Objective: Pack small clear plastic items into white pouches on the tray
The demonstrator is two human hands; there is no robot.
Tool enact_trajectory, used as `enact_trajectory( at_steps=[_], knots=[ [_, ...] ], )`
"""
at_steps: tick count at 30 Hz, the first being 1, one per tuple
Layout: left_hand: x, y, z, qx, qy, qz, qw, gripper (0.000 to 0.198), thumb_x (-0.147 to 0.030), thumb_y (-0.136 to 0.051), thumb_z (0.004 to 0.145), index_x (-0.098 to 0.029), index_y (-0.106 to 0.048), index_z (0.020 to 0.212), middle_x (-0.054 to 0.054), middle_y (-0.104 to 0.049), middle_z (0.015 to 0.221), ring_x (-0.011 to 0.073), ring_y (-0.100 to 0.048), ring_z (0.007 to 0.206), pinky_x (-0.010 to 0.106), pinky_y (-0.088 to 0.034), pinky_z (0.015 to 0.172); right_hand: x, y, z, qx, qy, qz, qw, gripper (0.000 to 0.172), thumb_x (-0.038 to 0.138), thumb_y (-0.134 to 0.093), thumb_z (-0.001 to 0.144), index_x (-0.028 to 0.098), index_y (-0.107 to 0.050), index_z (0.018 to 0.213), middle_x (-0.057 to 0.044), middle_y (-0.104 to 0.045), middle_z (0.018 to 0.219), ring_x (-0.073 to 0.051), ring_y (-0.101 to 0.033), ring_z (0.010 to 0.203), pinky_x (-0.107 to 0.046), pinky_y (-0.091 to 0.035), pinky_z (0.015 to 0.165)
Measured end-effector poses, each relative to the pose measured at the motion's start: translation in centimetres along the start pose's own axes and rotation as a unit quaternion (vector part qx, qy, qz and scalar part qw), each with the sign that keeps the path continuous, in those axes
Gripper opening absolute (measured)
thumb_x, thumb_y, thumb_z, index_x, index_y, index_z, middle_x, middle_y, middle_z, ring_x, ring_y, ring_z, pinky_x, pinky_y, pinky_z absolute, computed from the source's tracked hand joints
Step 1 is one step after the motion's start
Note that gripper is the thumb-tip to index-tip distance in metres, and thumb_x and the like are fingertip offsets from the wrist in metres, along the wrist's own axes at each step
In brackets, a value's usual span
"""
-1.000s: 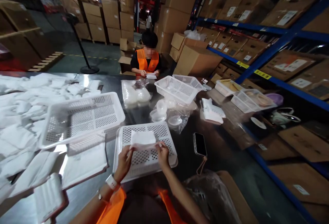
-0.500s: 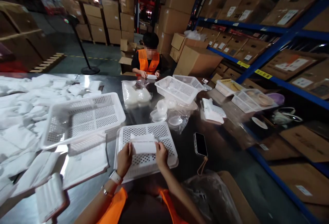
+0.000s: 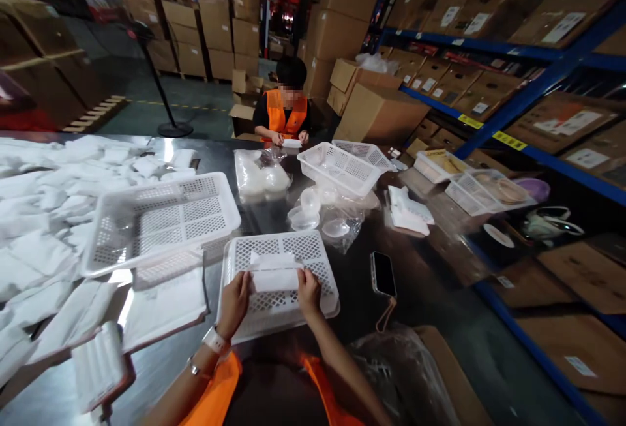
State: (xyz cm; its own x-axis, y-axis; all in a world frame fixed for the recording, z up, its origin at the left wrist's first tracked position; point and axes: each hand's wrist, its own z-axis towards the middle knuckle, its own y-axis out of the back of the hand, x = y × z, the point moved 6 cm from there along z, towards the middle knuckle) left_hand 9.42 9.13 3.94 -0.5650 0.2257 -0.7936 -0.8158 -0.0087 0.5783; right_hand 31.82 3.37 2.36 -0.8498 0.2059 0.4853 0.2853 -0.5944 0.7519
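Note:
A white folded packet [image 3: 274,278], paper-like or cloth-like, is stretched level between my two hands. My left hand [image 3: 235,303] pinches its left end, and my right hand [image 3: 310,291] pinches its right end. Beneath it lies an upturned white plastic basket [image 3: 313,250] with a perforated bottom, close to my body. I cannot tell whether the packet rests on the basket or hovers just over it. To the left stands another white perforated basket [image 3: 222,211], right way up. A flat stack of white sheets [image 3: 169,315] lies in front of that one.
Many white packets [image 3: 44,217] cover the table's left side. Clear plastic bowls [image 3: 306,217] in a bag, more baskets [image 3: 342,168] and a phone [image 3: 383,274] with a strap lie ahead and right. Across the table sits a person in an orange vest [image 3: 286,116].
The camera view has shifted slightly. Both my hands keep their pinch on the packet with hardly any movement.

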Motion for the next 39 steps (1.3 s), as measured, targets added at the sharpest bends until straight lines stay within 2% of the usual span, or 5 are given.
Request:
enact_trajectory(
  at_steps=[16,21,28,34,39],
  knots=[
    [1.9,-0.9,-0.8,0.035,-0.035,0.225,0.973,0.028,-0.029,-0.038,0.096,-0.018,-0.057,0.078,0.006,-0.062,0.063,0.0183,-0.058,0.056,0.027,-0.027,0.052,0.1,-1.3,-0.2,0.061,0.004,-0.109,0.992,0.037,0.034,-0.052,0.094,0.018,-0.066,0.064,-0.005,-0.065,0.056,-0.016,-0.059,0.053,-0.024,-0.038,0.054],
    [1.0,0.2,-0.1,0.035,-0.034,0.257,0.965,0.027,-0.027,-0.038,0.097,-0.016,-0.063,0.088,0.006,-0.065,0.063,0.021,-0.061,0.057,0.028,-0.035,0.051,1.5,-0.2,0.4,0.009,0.055,-0.14,0.989,0.03,0.02,-0.05,0.093,0.012,-0.065,0.117,-0.012,-0.073,0.09,-0.021,-0.068,0.077,-0.028,-0.05,0.067],
    [-5.2,-2.4,0.6,0.034,-0.264,0.181,0.947,0.05,-0.007,-0.032,0.087,-0.013,-0.057,0.13,0.016,-0.061,0.133,0.0263,-0.052,0.129,0.049,-0.037,0.112,7.1,-2.0,-0.1,0.107,0.263,-0.065,0.957,0.052,0.004,-0.039,0.09,0.013,-0.048,0.141,-0.013,-0.055,0.14,-0.022,-0.045,0.136,-0.042,-0.039,0.114],
    [-1.8,-6.3,1.1,0.074,-0.05,-0.035,0.995,0.054,-0.014,-0.036,0.087,-0.004,-0.046,0.139,0.022,-0.036,0.153,0.0332,-0.023,0.147,0.059,-0.017,0.119,4.1,-5.2,0.2,0.157,-0.009,0.125,0.98,0.058,0.004,-0.041,0.083,0.001,-0.045,0.141,-0.022,-0.035,0.153,-0.034,-0.024,0.146,-0.056,-0.025,0.118],
    [-0.4,-5.4,2.3,0.05,0.092,-0.18,0.978,0.061,-0.019,-0.046,0.082,-0.007,-0.036,0.141,0.025,-0.036,0.152,0.0341,-0.031,0.144,0.055,-0.035,0.112,1.6,-4.8,1.0,0.118,-0.105,0.282,0.946,0.062,0.017,-0.05,0.082,0.007,-0.044,0.143,-0.021,-0.055,0.138,-0.03,-0.051,0.131,-0.049,-0.044,0.106]
  ],
)
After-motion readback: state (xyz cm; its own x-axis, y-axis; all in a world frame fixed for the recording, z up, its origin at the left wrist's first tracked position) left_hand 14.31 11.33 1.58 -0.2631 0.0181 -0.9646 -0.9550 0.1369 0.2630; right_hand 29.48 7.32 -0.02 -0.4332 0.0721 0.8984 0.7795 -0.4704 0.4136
